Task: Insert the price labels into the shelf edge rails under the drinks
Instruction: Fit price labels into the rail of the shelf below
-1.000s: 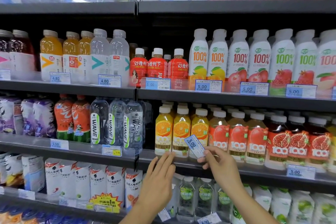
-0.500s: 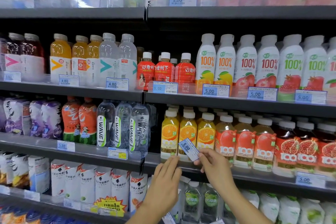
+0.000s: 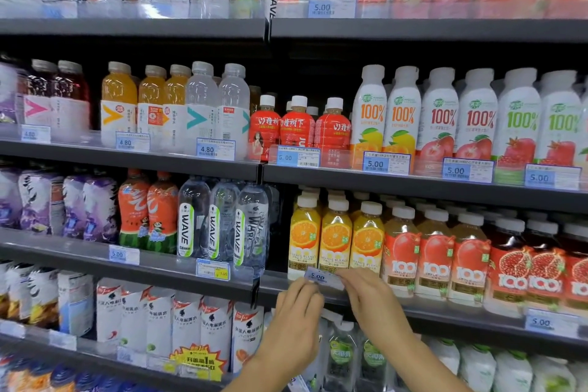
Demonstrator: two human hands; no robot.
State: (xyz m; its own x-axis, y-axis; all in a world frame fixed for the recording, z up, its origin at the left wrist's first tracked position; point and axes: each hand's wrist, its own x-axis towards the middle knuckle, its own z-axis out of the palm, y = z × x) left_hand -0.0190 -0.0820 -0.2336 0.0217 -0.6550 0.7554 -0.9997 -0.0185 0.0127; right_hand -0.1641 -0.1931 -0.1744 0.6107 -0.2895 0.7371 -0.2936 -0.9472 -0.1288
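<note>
Fingers of left hand (image 3: 296, 317) and right hand (image 3: 372, 301) pinch price label (image 3: 320, 277) ends.

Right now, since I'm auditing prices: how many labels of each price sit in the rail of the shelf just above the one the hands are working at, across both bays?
4.80 labels: 3
5.00 labels: 4
Total: 7

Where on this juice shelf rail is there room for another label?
The rail is bare under the apple juice bottles, between the right hand and the pomegranate 5.00 label. The rail above, beneath the 100% bottles, is crowded with labels.
</note>
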